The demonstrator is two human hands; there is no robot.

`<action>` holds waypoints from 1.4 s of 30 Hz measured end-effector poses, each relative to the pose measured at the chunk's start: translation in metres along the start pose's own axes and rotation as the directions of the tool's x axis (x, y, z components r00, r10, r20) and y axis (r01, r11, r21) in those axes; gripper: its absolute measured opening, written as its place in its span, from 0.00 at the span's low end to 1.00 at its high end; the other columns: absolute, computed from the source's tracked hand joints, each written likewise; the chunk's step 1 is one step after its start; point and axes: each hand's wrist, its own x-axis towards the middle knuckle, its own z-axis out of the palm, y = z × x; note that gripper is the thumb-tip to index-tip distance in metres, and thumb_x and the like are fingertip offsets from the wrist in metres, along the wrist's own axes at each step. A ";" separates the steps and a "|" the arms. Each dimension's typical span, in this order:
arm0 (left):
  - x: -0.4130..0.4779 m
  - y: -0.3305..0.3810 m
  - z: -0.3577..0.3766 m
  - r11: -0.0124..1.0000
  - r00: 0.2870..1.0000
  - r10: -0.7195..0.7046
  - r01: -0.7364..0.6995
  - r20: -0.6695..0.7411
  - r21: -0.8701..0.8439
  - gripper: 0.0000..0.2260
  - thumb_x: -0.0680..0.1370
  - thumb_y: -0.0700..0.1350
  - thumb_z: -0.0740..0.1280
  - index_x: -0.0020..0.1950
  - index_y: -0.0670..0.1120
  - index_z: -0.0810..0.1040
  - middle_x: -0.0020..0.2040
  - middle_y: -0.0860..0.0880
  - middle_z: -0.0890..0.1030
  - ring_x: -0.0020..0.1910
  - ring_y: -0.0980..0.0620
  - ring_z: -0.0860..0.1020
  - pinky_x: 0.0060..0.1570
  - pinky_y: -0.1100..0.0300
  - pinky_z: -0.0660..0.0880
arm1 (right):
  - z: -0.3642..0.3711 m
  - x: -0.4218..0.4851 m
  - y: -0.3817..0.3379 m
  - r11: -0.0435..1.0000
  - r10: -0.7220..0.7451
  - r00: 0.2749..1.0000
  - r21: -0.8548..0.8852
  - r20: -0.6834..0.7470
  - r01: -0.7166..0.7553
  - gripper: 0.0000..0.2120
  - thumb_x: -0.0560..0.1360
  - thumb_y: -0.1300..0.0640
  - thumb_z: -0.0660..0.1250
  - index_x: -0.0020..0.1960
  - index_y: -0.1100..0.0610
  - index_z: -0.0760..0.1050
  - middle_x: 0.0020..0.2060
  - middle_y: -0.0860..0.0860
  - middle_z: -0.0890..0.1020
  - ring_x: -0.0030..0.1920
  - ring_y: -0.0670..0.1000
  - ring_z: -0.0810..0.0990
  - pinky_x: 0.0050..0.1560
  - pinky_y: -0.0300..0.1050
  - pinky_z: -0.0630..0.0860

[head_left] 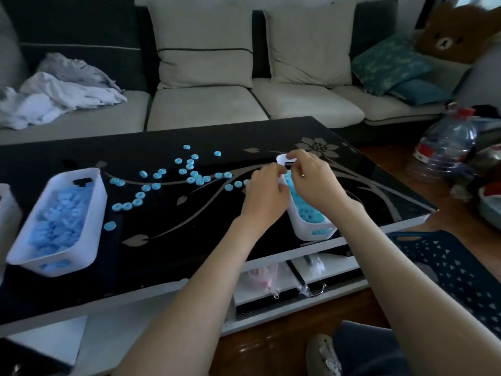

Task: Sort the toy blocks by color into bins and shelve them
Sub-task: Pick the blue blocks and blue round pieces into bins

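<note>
Both hands are held over the far end of the small white bin point(301, 232), which stands at the right of the black glass worktop point(189, 240). The fingers of the left hand point(267, 194) are curled at the bin's rim. Those of the right hand point(311, 183) are drawn together above its far handle. Whether a ring is pinched in either hand cannot be told. The bin is already well filled with turquoise rings point(309, 213). Many more loose rings point(193, 175) are scattered across the middle of the worktop, and a lone one point(109, 226) lies near the large bin point(100, 202) of paler blue blocks point(58, 221).

Several risks can be judged from this. The small bin's near end sits just beside the worktop's front edge, so it could be nudged over by a careless press or pull and its contents spilled to the floor. On smooth glass, a ring released too high or off-centre could bounce or roll away. The two blues are close in shade under dim light, so pieces could easily be mixed.
</note>
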 end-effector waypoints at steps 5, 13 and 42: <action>-0.016 -0.051 -0.042 0.903 0.961 -0.239 0.272 -0.136 0.334 0.21 0.76 0.41 0.61 0.69 0.43 0.65 0.69 0.44 0.66 0.68 0.44 0.64 0.65 0.49 0.62 | 0.051 -0.005 -0.048 0.979 -0.201 0.969 0.052 0.142 0.195 0.23 0.75 0.66 0.58 0.70 0.57 0.65 0.62 0.54 0.73 0.63 0.53 0.71 0.59 0.44 0.68; -0.059 -0.140 -0.114 0.678 0.929 -0.360 0.326 -0.089 0.659 0.33 0.80 0.57 0.56 0.78 0.46 0.43 0.78 0.41 0.41 0.76 0.41 0.47 0.72 0.45 0.51 | 0.138 0.011 -0.054 0.960 0.009 0.938 -0.265 0.348 0.089 0.51 0.69 0.33 0.65 0.76 0.47 0.34 0.76 0.55 0.42 0.76 0.60 0.42 0.72 0.61 0.47; -0.016 -0.187 -0.110 0.754 0.965 -0.216 0.261 -0.147 0.603 0.14 0.82 0.51 0.56 0.62 0.44 0.68 0.60 0.46 0.71 0.58 0.48 0.69 0.52 0.57 0.67 | 0.191 0.067 -0.066 0.908 -0.170 0.955 -0.338 0.242 0.247 0.11 0.79 0.49 0.55 0.51 0.55 0.71 0.36 0.48 0.77 0.34 0.48 0.76 0.32 0.42 0.69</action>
